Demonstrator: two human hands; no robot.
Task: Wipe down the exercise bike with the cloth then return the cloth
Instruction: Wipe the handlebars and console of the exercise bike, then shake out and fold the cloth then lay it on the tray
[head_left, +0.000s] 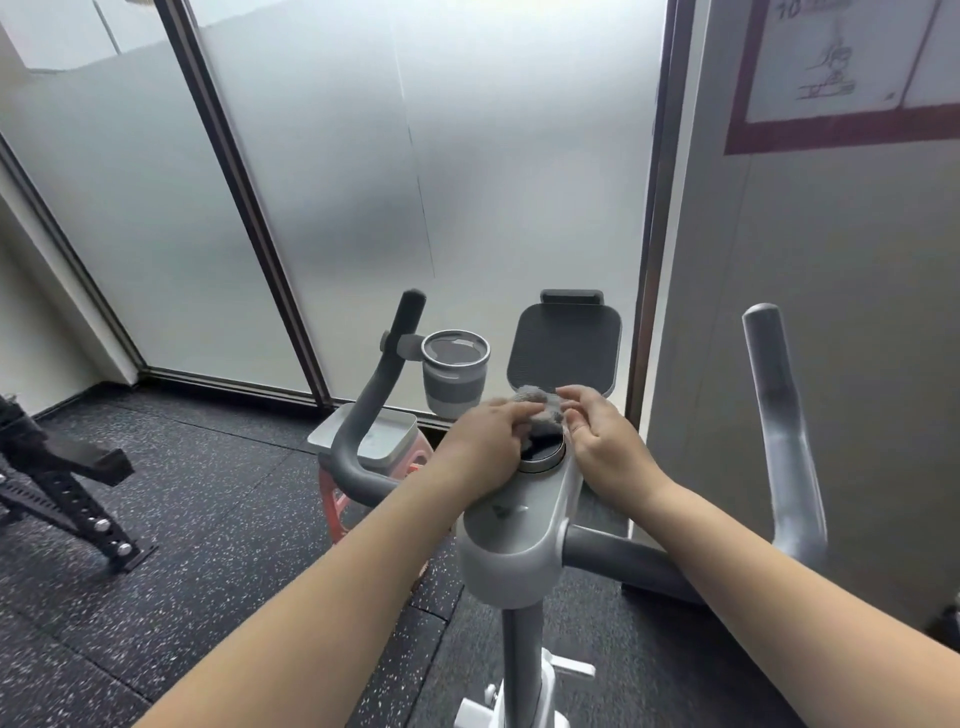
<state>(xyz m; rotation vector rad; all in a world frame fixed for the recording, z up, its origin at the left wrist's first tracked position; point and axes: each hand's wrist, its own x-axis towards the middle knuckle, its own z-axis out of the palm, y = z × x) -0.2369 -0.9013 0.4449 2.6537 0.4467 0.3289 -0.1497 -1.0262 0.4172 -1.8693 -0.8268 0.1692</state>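
The dark rubber floor with pale speckles (218, 499) carries everything here; on it stands the grey and white exercise bike (519, 551) in the middle; a black perforated metal rack foot (78, 499) rests at the left; an orange plastic stool (332, 499) stands just behind the bike, with a shallow grey tray (363, 434) on top.

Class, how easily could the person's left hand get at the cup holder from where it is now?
Probably easily. The left hand rests at the round dial, gripping the grey cloth, and the cup holder sits just beyond it, to the left. Nothing stands between them, though the cloth occupies that hand.
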